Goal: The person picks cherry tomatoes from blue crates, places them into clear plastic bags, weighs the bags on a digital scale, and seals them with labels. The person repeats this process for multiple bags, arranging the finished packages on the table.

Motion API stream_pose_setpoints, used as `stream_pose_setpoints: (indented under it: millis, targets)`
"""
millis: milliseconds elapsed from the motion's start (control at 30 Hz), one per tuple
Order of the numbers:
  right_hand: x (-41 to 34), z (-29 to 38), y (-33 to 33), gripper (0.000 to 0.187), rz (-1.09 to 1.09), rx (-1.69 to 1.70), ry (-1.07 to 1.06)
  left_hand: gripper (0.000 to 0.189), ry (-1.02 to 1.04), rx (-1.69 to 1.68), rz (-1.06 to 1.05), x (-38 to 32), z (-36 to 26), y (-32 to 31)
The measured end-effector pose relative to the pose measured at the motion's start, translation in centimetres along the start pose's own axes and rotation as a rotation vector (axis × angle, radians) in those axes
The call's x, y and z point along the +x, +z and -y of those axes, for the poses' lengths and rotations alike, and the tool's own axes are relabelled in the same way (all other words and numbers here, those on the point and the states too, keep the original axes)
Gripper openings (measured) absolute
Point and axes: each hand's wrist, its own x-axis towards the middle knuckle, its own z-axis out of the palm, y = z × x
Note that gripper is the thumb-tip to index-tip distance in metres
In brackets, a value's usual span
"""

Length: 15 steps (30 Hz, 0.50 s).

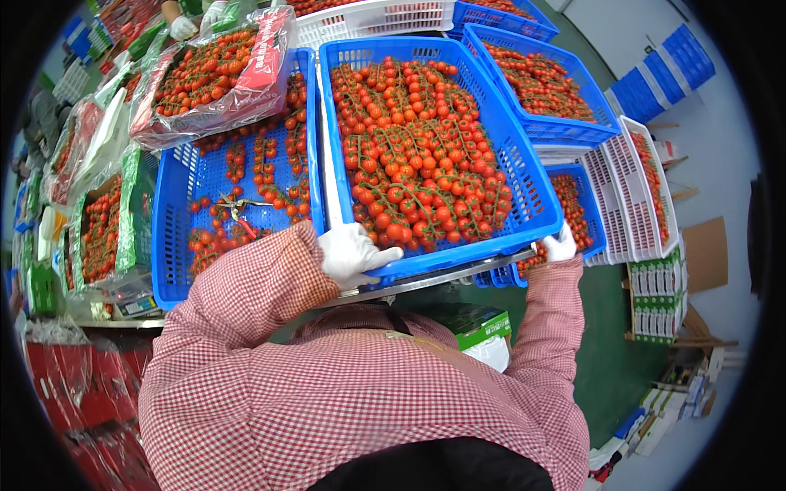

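A blue plastic crate (522, 162) of cherry tomatoes on the vine (424, 153) lies before me at the edge of a metal-rimmed table. My left hand (355, 253), in a white glove, grips its near rim by the left corner. At the near right corner, my right hand (560, 244), gloved too, holds the crate's rim; part of its fingers is hidden. To the left, another blue crate (172, 215) contains a few tomato trusses, loose tomatoes and pruning shears (236, 205) with a red handle. A plastic-wrapped red carton (270, 67) of tomatoes rests across its far end.
More tomato crates, blue (552, 126) and white (374, 18), stand beyond and at right. Another person's gloved hands (183, 27) are at the top left. A green carton (132, 208) is at left; a green-and-white box (485, 328) is below the table edge. Stacked cartons (658, 297) stand right.
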Motion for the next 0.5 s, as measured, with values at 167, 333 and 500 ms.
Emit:
stream_pose_setpoints:
  millis: [167,333,500]
  targets:
    - [-4.0,-0.4,-1.4,0.054,0.448,0.097,0.065,0.069,-0.371,0.129,0.471,-2.3,-2.4,1.7]
    - [-3.0,2.2,-3.7,0.042,0.251,-0.146,0.026,0.048,-0.638,-0.499,0.321,-1.2,0.0,1.0]
    - [4.0,3.2,3.6,0.02,0.289,-0.248,-0.313,0.009,-1.022,0.103,-0.159,6.3,10.7,1.1]
